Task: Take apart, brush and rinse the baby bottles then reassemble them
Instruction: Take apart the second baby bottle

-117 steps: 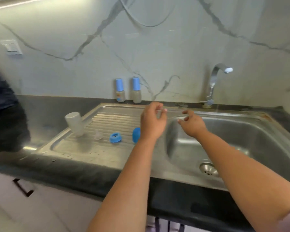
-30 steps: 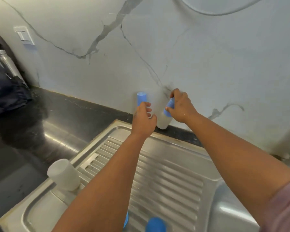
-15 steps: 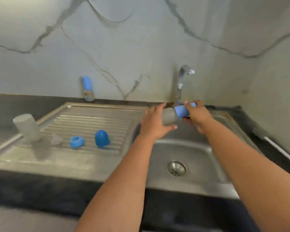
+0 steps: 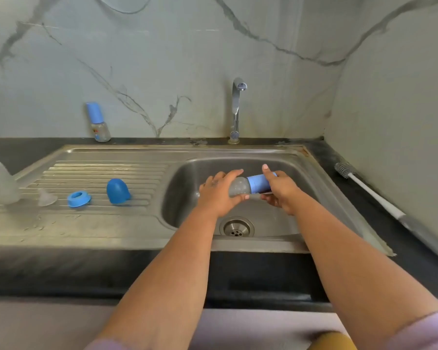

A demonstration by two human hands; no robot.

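Over the sink basin (image 4: 187, 198) I hold a baby bottle (image 4: 240, 186) on its side. My left hand (image 4: 219, 195) grips its clear body, and my right hand (image 4: 280, 192) grips its blue cap (image 4: 258, 184). On the ribbed drainboard (image 4: 99, 173) lie parts of another bottle: a clear bottle body (image 4: 0, 183) upside down at the far left, a clear teat (image 4: 46, 197), a blue collar ring (image 4: 79, 199) and a blue cap (image 4: 117, 191). One assembled bottle (image 4: 98, 122) stands upright against the wall.
The tap (image 4: 237, 109) stands behind the basin with no water running. A white-handled bottle brush (image 4: 364, 190) lies on the black counter (image 4: 415, 238) to the right. The drain (image 4: 236, 226) sits at the basin's bottom. The marble wall closes in on the right.
I took one of the two bottles from the wall and carried it over the basin. It now sits lower, with both hands still on it.
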